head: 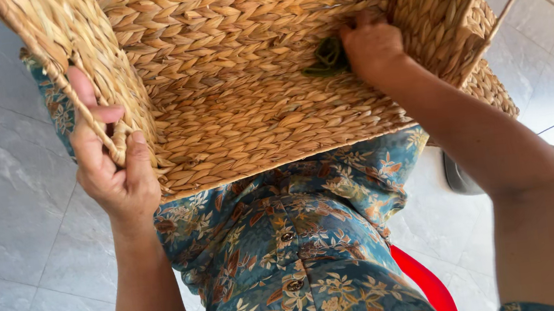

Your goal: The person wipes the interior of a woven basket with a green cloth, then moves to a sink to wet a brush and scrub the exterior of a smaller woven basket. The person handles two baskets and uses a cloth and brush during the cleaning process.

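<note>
We note the woven basket (251,103) lies tipped on our lap, left hand (114,172) clenched round its rim, right hand (372,46) inside pinching a dark green scrap (328,57), which is not yet lifted out.

Teal leaf-print buttoned shirt (301,256), short sleeves, bare forearms.

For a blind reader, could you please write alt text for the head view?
A person holds a woven basket on their lap: the left hand grips its rim, the right hand reaches inside beside a small dark green thing. Below are a leaf-print garment and grey floor tiles.
</note>
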